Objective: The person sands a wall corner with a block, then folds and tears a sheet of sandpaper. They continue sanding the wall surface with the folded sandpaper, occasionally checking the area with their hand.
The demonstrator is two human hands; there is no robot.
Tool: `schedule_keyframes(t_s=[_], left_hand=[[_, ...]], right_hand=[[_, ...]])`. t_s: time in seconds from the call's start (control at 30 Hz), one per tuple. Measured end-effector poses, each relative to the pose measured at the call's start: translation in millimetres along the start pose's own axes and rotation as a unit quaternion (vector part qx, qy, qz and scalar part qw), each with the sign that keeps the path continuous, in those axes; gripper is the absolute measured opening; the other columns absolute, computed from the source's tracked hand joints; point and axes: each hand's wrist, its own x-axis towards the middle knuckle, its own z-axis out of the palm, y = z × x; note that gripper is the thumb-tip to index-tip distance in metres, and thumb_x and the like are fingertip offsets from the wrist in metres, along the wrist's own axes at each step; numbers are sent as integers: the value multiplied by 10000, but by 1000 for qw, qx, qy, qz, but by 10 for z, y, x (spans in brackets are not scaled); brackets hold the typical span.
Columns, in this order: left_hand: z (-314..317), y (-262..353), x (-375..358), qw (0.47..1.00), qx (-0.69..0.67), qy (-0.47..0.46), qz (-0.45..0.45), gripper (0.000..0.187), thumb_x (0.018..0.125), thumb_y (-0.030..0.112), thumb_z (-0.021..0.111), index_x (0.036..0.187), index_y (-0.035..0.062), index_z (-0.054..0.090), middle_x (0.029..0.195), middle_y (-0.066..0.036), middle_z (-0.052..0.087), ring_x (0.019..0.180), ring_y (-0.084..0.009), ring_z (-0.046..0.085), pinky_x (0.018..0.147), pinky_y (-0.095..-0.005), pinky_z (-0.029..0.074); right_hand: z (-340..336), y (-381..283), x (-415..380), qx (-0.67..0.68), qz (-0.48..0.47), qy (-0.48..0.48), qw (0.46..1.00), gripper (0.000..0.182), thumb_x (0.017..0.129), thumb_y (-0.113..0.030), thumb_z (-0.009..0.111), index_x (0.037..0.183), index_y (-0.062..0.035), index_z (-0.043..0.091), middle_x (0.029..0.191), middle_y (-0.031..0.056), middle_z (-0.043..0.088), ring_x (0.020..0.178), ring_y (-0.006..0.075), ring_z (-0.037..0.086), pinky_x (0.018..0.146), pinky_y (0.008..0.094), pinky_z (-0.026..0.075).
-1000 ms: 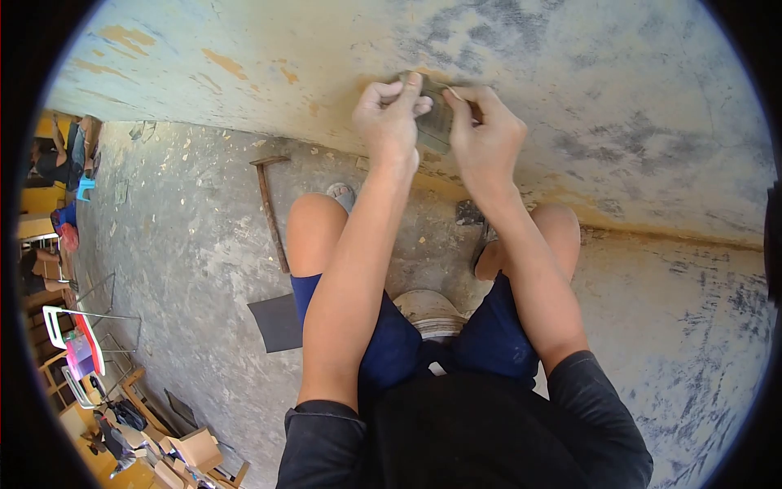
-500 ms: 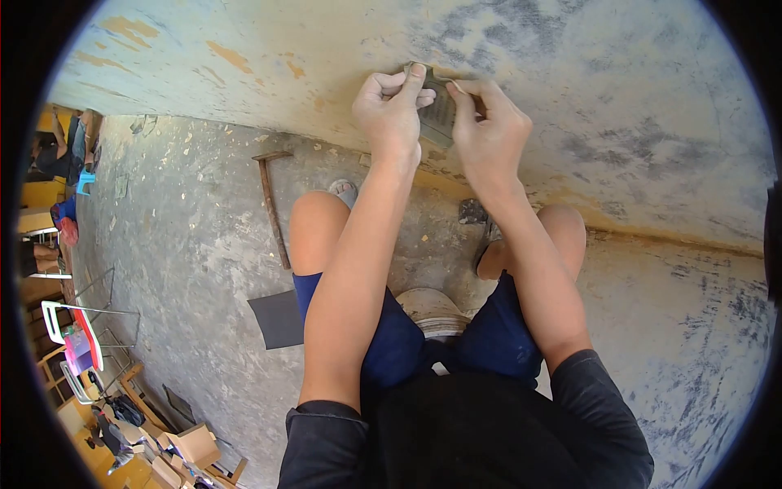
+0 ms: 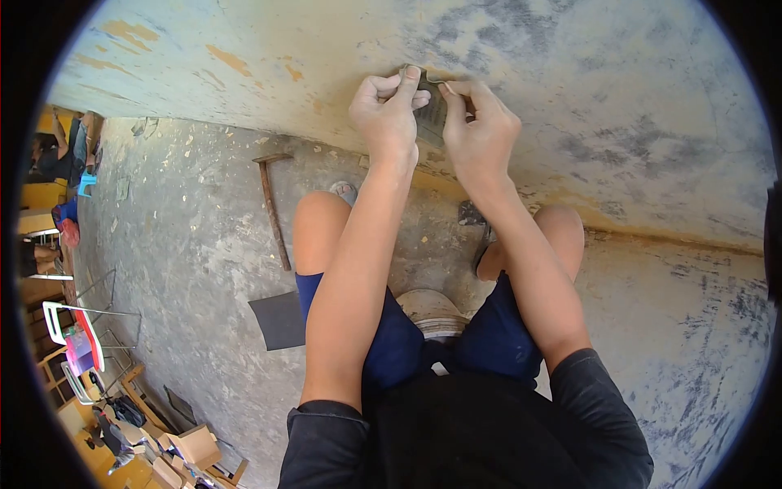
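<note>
Between my two hands is a small grey-green piece of sandpaper (image 3: pixel 430 116), with faint print on its face and a curled top edge. My left hand (image 3: pixel 386 118) pinches its left corner between thumb and curled fingers. On the other side, my right hand (image 3: pixel 484 134) grips the upper right edge with thumb and forefinger. Both hands look dusty and are held up in front of the patchy wall (image 3: pixel 570 90). Fingers hide parts of the sheet's edges.
A hammer (image 3: pixel 272 204) with a long wooden handle lies on the concrete floor (image 3: pixel 187 244). Near my left knee is a dark sheet (image 3: pixel 277 321). Chairs (image 3: pixel 81 338), cardboard boxes (image 3: pixel 195 447) and another person (image 3: pixel 57 155) are at the far left.
My right hand has shifted slightly left, closer to my left hand, and the sandpaper between them looks narrower. My left hand has barely moved.
</note>
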Motion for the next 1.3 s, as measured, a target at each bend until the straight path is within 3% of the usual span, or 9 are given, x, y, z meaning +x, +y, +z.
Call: schedule_keyframes(t_s=[0.1, 0.23, 0.33, 0.4, 0.43, 0.5, 0.6, 0.9, 1.3], left_hand=[[48, -24, -67, 999, -2, 29, -18, 224, 948, 77, 779, 839, 18, 592, 784, -92, 688, 605, -125, 652, 588, -255, 548], [-11, -138, -194, 989, 72, -46, -120, 210, 948, 146, 798, 935, 18, 631, 816, -67, 691, 669, -133, 672, 661, -274, 567], [-65, 3, -173, 975, 122, -78, -168, 258, 926, 157, 820, 979, -5, 626, 806, -78, 688, 646, -155, 677, 639, -280, 564], [-159, 132, -158, 906, 405, -103, 70, 293, 866, 130, 848, 1027, 16, 633, 866, -98, 685, 699, -203, 681, 679, -322, 570], [-189, 188, -171, 906, 404, -102, 71, 293, 866, 130, 848, 1027, 16, 633, 866, -98, 685, 699, -203, 681, 679, -322, 570], [-219, 327, -225, 797, 515, -147, 279, 374, 772, 111, 873, 1073, 69, 654, 944, -82, 664, 821, -256, 672, 764, -378, 561], [-259, 435, -261, 732, 518, -126, 424, 379, 718, 106, 877, 1047, 120, 690, 992, -53, 648, 921, -280, 640, 818, -404, 532], [-499, 476, -158, 685, 470, -218, 511, 151, 745, 22, 794, 839, 68, 685, 877, -28, 634, 863, -235, 629, 736, -374, 505], [-660, 591, -178, 696, 469, -198, 506, 252, 690, -30, 783, 903, 71, 693, 945, -53, 679, 873, -261, 679, 768, -386, 539]], right_hand=[[-193, -47, -21, -16, 41, -24, 999, 6, 894, -10, 732, 898, -7, 729, 838, 167, 746, 696, 264, 721, 644, 340, 544], [-484, -43, -35, -53, 113, -65, 990, 57, 898, -10, 733, 951, -14, 753, 846, 156, 752, 737, 250, 734, 665, 343, 557], [-511, 86, -44, -39, 32, -92, 994, 97, 895, 4, 729, 976, -31, 769, 870, 138, 754, 744, 245, 725, 661, 337, 561], [-475, 88, -52, -43, -11, -104, 994, 123, 877, 26, 726, 968, -41, 773, 900, 125, 751, 751, 249, 722, 668, 338, 564], [-452, 88, -50, -48, -53, -115, 991, 152, 859, 48, 723, 961, -51, 777, 929, 112, 748, 758, 253, 719, 675, 338, 567], [-428, 95, -64, -52, -74, -116, 989, 192, 832, 65, 726, 967, -61, 779, 950, 101, 735, 772, 253, 712, 682, 340, 567], [-420, 76, -72, -54, -102, -128, 985, 267, 786, 95, 733, 988, -73, 781, 978, 88, 708, 799, 253, 698, 682, 345, 564], [-334, 17, -119, 8, -100, -129, 987, 297, 760, 118, 754, 1015, -33, 733, 1037, 106, 689, 892, 280, 692, 700, 354, 576], [-407, 139, -185, -14, -82, -155, 984, 180, 812, 55, 774, 969, -12, 717, 1030, 128, 742, 879, 288, 749, 732, 355, 619]])
